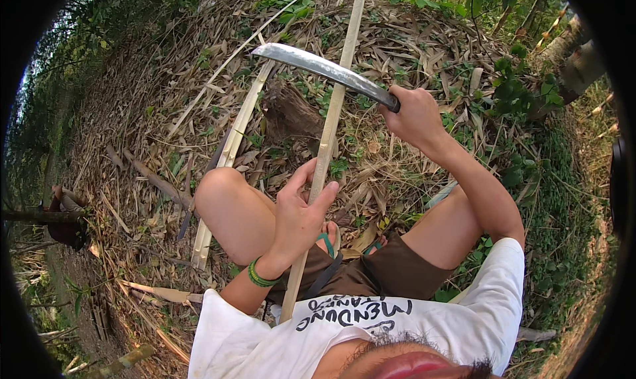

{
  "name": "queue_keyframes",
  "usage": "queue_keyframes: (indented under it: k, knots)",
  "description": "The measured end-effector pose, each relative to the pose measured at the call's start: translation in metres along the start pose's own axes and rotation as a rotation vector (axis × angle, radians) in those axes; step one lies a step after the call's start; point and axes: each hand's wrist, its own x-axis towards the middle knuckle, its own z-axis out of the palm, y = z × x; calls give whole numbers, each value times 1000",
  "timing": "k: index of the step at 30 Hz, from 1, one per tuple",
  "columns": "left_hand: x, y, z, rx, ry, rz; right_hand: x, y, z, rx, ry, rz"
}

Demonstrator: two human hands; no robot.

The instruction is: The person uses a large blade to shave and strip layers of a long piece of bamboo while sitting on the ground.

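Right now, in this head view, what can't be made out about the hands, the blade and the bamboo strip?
- Knife handle: hidden inside the right hand; only the curved blade shows.
- Bamboo strip: its far end is cut off by the top edge, and its near end is hidden behind the white shirt.
- Left hand: its palm faces away, so the contact with the strip is hidden.
- Feet: mostly hidden behind the left hand and legs.
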Motion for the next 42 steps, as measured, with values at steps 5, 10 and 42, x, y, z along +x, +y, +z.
queue_keyframes:
  k: [5,10,42]
  knots:
    - [10,-9,0,14,32,113,-23,-39,-1,-44,-164,-275]
    - [4,-10,-5,-15,-22,45,-7,-3,9,-53,23,-138]
    - [8,-17,-6,-170,-152,-158,-29,-16,1,-39,-150,-168]
